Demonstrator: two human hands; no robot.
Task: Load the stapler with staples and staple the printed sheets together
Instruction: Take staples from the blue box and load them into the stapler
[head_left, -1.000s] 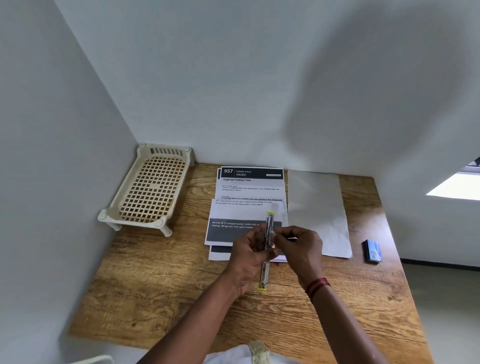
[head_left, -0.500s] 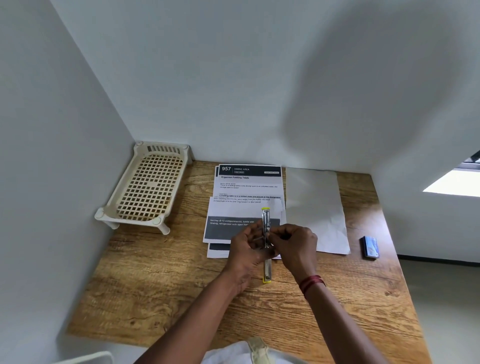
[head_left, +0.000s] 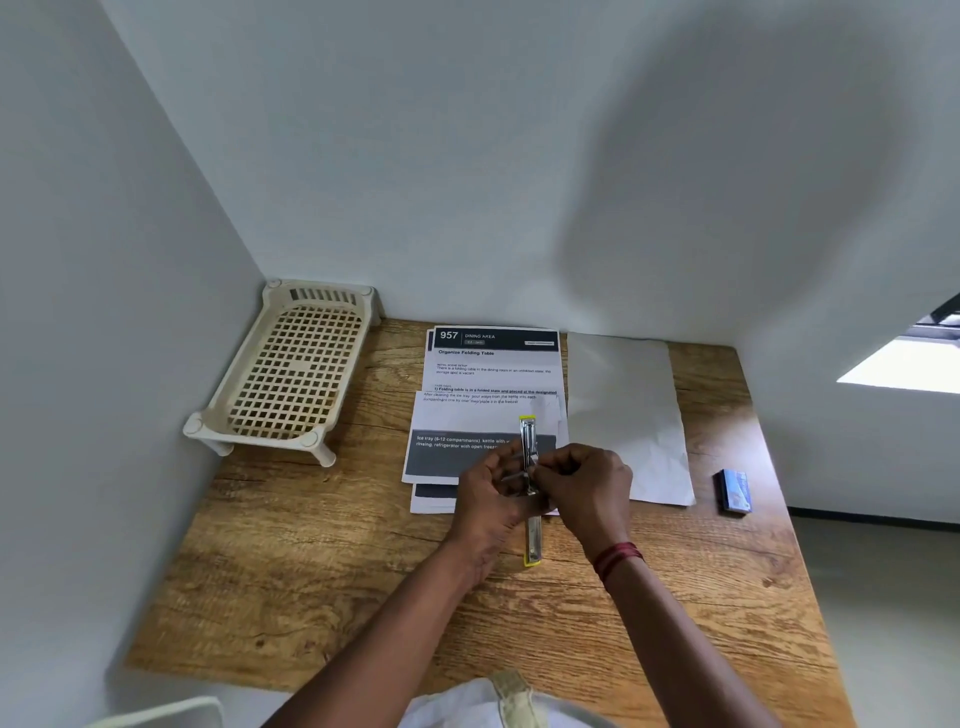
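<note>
Silver-yellow metal stapler (head_left: 529, 436) over near edge of printed white sheets (head_left: 493, 374), long axis pointing away; left hand (head_left: 485, 499) grips it, right hand (head_left: 589, 483) pinches its middle.

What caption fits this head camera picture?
Left hand and right hand hold an opened stapler over printed sheets.

Both forearms enter from 6 o'clock, converging toward 12; left hand (head_left: 491, 491) and right hand (head_left: 589, 480) meet, fingers curled, both pinching the stapler (head_left: 528, 436).
</note>
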